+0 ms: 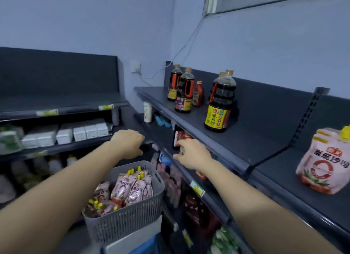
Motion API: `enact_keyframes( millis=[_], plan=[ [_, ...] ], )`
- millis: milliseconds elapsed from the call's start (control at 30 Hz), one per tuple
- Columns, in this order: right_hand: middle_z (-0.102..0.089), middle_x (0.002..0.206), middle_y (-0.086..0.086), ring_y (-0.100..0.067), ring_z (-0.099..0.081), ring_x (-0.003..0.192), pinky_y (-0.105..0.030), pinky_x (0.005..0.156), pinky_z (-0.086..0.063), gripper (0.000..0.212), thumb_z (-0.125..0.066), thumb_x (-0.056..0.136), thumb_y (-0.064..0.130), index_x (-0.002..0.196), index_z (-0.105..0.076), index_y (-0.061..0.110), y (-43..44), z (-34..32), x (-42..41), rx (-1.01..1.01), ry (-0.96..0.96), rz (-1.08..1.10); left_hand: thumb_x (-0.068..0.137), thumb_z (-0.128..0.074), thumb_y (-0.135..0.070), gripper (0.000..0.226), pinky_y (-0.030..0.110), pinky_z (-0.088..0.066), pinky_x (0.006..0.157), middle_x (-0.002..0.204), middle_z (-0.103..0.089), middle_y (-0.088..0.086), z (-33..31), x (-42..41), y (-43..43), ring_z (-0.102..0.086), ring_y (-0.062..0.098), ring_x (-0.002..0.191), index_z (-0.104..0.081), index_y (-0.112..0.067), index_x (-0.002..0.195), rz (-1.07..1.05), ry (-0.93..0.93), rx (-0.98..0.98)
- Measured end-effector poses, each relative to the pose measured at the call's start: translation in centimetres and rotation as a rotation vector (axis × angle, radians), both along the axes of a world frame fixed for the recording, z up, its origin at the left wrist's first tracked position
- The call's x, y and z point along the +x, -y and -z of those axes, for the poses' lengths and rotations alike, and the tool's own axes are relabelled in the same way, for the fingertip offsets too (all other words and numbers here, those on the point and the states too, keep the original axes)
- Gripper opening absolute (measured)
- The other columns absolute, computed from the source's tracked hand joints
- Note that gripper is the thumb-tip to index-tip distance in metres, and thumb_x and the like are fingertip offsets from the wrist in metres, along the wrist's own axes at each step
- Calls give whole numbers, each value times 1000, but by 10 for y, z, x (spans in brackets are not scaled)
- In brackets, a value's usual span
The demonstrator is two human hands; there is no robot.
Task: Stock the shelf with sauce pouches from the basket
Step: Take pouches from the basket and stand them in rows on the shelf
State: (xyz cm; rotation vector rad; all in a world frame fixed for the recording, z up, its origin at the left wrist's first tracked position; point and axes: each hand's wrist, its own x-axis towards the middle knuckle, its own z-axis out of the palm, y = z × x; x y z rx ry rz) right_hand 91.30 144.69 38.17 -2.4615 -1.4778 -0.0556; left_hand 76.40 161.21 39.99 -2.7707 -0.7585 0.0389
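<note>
— How are the person's arms set?

— Both bare forearms stretch forward toward the dark shelving. The left grip (pixel 130 143) lies knuckles-up, its fingers curled down over the front edge of a lower shelf. Whether it actually clasps that edge cannot be told. The right grip (pixel 191 154) is closed, thumb and fingers pinching a small red-and-white packet (pixel 182 149) at the front of the shelf beneath the top one. Blur hides what the packet is.

— Is any writing legible?

— Yes. At the right end of the top shelf (pixel 265 136) stands a sauce pouch stack (pixel 323 166), pink with yellow caps, printed 番茄沙司 under a red badge. The big soy bottle (pixel 220 106) wears a yellow label reading 味极鲜. The dark bottles (pixel 182 94) further back have labels too small to read.

— And the basket?

— The grey slatted basket (pixel 121 221) sits low between the two arms. It holds many pouches (pixel 132 187) of the same pink print with yellow spouts, some upright, some lying flat.
</note>
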Motion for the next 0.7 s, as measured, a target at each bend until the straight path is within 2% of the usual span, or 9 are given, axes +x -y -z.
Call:
enact_keyframes(
  millis=[133, 233, 300, 467, 533, 600, 700],
  plan=[
    [-64, 116, -7, -31, -57, 113, -35, 83, -48, 33, -63, 86, 40, 113, -64, 21, -51, 37, -16, -71, -73, -34, 88, -57, -42, 42, 34, -43, 80, 125, -59, 4, 39, -20, -39, -55, 26, 118, -56, -19, 124, -20, -47, -43],
    [-64, 122, -8, -30, -57, 115, -36, 88, -49, 42, -63, 85, 43, 121, -63, 21, -82, 64, -23, -117, -126, -46, 89, -55, -35, 36, 36, -46, 82, 123, -61, 3, 67, -29, -63, -57, 25, 115, -57, -18, 121, -52, -83, -75],
    [-64, 121, -8, -30, -58, 113, -37, 87, -51, 40, -63, 85, 43, 118, -63, 21, -100, 82, -24, -151, -164, -50, 89, -54, -33, 34, 35, -46, 80, 122, -61, 3, 85, -32, -78, -57, 25, 114, -57, -19, 119, -78, -108, -123],
    [-65, 119, -4, -27, -58, 111, -34, 84, -50, 33, -61, 85, 40, 116, -64, 28, -143, 130, -21, -209, -227, -98, 89, -56, -36, 34, 33, -35, 74, 120, -61, 4, 133, -32, -111, -58, 26, 111, -58, -17, 117, -134, -170, -196],
    [-66, 122, -1, -25, -60, 110, -31, 81, -47, 38, -63, 85, 36, 123, -62, 32, -160, 150, -17, -235, -251, -138, 89, -57, -34, 29, 32, -38, 74, 117, -63, 4, 154, -30, -123, -60, 25, 107, -60, -17, 112, -169, -207, -225],
    [-65, 124, 0, -23, -60, 110, -32, 85, -50, 42, -64, 85, 34, 126, -60, 31, -178, 173, -15, -289, -293, -175, 87, -55, -31, 26, 34, -48, 78, 114, -66, 3, 175, -28, -134, -62, 25, 105, -62, -18, 109, -191, -234, -267],
    [-66, 118, -2, -24, -61, 107, -36, 89, -52, 34, -63, 85, 35, 119, -64, 27, -201, 206, -12, -386, -349, -227, 85, -54, -25, 28, 35, -48, 82, 116, -65, 2, 211, -26, -149, -61, 24, 108, -63, -22, 111, -221, -281, -340]
  ],
)
